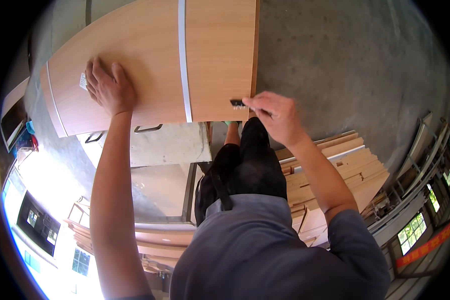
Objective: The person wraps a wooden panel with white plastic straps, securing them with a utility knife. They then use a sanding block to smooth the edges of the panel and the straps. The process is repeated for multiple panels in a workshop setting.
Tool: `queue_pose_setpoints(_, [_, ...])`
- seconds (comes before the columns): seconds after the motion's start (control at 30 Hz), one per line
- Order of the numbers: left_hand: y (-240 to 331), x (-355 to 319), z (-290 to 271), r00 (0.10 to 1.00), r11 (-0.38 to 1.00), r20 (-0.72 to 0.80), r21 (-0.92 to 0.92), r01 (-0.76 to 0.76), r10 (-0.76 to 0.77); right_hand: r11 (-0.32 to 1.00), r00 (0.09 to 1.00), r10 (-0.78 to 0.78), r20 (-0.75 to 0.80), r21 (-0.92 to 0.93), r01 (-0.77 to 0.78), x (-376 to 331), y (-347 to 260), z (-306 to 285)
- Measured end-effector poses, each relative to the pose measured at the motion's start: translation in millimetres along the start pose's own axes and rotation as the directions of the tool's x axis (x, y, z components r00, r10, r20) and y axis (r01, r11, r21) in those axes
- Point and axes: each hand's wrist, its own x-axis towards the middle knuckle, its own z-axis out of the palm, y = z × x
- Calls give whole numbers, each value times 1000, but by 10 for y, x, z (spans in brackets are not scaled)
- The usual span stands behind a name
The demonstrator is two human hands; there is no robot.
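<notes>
A large wood-grain panel [220,50] lies in front of me, crossed by a white strip [184,60] and a second, thinner white strip [56,102] near its left end. My left hand [110,89] rests on the panel with its fingers apart, holding nothing. Beside its fingertips is a small white label [83,81]. At the panel's near right corner, my right hand [277,115] pinches a small black piece [237,103] with pale prongs along its lower edge. I cannot make out its exact kind. It is over the panel; whether it touches the surface is unclear.
Below the panel's near edge is a pale surface [172,146] with dark handles. Stacked wooden boards [352,172] lie to my right, close to my legs. Long pieces [420,150] lean farther right on the grey concrete floor [345,70]. More boards [157,245] lie at lower left.
</notes>
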Motion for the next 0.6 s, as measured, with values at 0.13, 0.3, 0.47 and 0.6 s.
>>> queue_pose_setpoints(0.13, [-51,14,25,1000,1000,-8,23,5,-5,990,990,128,61,47,-131,-162,-118,-80])
queue_pose_setpoints(0.3, [-92,-8,48,1000,999,-12,46,-1,2,945,915,-292,-279,-234,230,1176,-164,-526])
queue_pose_setpoints(0.47, [-33,7,24,999,999,18,-11,34,-34,783,836,-498,-232,-535,317,1667,-34,-555])
queue_pose_setpoints(0.6, [-50,-17,15,999,999,19,-1,47,-47,789,871,-460,-172,-529,312,1610,37,-515])
